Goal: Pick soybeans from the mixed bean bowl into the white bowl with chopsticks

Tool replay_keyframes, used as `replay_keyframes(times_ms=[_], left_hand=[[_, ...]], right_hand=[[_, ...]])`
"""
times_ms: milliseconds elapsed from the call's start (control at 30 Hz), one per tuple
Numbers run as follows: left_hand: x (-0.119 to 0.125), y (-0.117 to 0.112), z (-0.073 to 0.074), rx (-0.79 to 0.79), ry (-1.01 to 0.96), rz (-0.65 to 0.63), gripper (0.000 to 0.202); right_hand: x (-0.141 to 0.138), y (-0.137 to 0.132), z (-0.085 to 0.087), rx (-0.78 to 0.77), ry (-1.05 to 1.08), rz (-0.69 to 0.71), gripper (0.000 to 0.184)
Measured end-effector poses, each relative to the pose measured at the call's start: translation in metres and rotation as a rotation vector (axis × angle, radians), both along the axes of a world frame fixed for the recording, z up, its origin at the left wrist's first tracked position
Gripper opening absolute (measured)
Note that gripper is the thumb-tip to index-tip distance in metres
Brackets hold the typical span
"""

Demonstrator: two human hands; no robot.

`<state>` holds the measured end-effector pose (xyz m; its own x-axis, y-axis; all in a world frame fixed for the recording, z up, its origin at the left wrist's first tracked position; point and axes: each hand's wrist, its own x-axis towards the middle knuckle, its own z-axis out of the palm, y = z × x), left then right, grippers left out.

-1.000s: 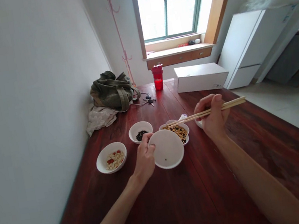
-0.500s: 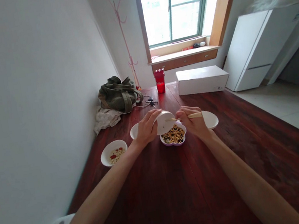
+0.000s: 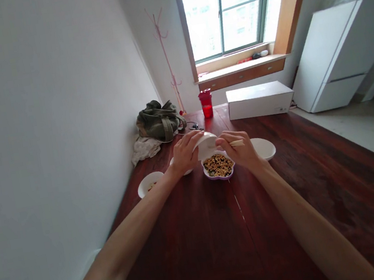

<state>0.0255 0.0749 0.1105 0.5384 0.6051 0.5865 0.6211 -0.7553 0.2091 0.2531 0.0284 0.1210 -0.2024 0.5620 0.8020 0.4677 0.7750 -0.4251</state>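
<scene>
While the left hand (image 3: 185, 153) grips a tilted bowl (image 3: 206, 145) above the dish (image 3: 218, 166), the right hand (image 3: 236, 149) clenches chopsticks (image 3: 236, 143) just beside it.

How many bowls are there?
5: one in the left hand, a flower-shaped one under it, one behind that hand, one farther left, one past the right hand.

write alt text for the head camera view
A left hand tilts a small white bowl over a scalloped bowl of yellow grains on a dark red wooden table. The right hand holds chopsticks beside it.
</scene>
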Motion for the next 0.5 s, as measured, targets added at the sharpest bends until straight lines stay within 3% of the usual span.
replay_keyframes(times_ms=[133, 267, 367, 500], left_hand=[[0.008, 0.021, 0.014, -0.105, -0.183, 0.225, 0.045], [0.008, 0.062, 0.020, -0.501, -0.266, 0.520, 0.041], [0.006, 0.086, 0.015, -0.605, -0.266, 0.555, 0.041], [0.008, 0.105, -0.002, -0.772, -0.268, 0.534, 0.036]], right_hand=[[0.004, -0.010, 0.011, -0.004, 0.209, -0.046, 0.048], [0.008, -0.012, 0.014, -0.043, 0.411, -0.045, 0.051], [0.013, -0.007, 0.011, -0.108, 0.487, -0.042, 0.054], [0.025, 0.002, 0.010, -0.216, 0.434, 0.004, 0.054]])
